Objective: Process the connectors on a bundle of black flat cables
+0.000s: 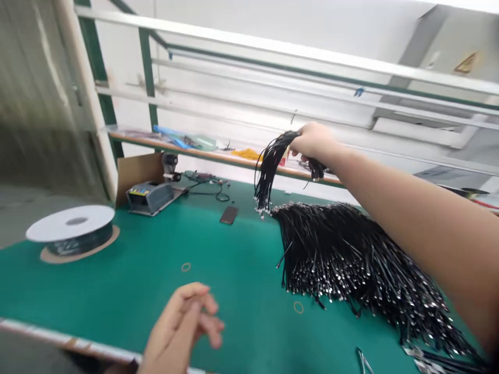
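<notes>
My right hand (315,141) is closed around a bundle of thin black cables (268,169), lifted above the back of the bench. The cables droop on both sides of the fist, with small metal ends hanging at the left. Below it, a wide pile of similar black cables (343,249) lies spread across the green mat (249,259), silvery tips toward the front. My left hand (187,324) hovers over the mat near the front edge, fingers loosely bent and apart, holding nothing. A thin rubber band (186,267) lies just beyond it; another rubber band (298,307) is beside the pile.
At the left stands a spool with a white flange (58,222). Behind it are a grey benchtop device (150,196) and a cardboard sheet (136,174). A dark phone (228,215) lies mid-bench. A small metal hand tool (363,361) is at the front. A shelf (234,159) crosses the back.
</notes>
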`<state>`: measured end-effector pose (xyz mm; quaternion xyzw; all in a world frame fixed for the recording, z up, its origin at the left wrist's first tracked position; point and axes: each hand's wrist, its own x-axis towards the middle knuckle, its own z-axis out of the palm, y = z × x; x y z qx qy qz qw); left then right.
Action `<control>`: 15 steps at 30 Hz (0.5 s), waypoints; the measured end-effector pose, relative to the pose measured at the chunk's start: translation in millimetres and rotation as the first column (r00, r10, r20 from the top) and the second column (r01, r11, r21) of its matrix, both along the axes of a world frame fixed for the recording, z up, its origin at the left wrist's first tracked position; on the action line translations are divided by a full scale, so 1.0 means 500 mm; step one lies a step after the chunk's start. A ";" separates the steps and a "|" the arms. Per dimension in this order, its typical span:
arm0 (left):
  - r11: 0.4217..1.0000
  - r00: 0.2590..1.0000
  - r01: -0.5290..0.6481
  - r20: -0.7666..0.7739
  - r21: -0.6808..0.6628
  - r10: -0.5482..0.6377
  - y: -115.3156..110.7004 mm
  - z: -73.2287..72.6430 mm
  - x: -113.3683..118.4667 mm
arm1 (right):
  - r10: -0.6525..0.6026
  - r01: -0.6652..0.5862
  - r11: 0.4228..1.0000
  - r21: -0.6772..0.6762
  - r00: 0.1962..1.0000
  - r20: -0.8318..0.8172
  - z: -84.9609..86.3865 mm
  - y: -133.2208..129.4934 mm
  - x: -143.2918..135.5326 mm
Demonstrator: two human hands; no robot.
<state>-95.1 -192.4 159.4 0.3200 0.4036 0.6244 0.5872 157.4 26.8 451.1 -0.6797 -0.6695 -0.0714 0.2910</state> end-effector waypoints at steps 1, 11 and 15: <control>0.994 0.994 0.111 0.021 0.010 -0.111 0.035 0.032 0.033 | 0.036 -0.036 0.999 -0.012 0.999 0.018 0.008 -0.027 0.001; 0.798 0.465 0.565 0.717 0.210 -0.518 0.280 0.274 0.252 | 0.139 -0.097 0.985 -0.141 0.934 0.330 -0.063 -0.351 -0.024; 0.855 0.550 0.517 0.744 0.053 -0.379 0.292 0.244 0.257 | 0.108 -0.053 0.936 -0.348 0.985 0.138 -0.152 -0.457 0.015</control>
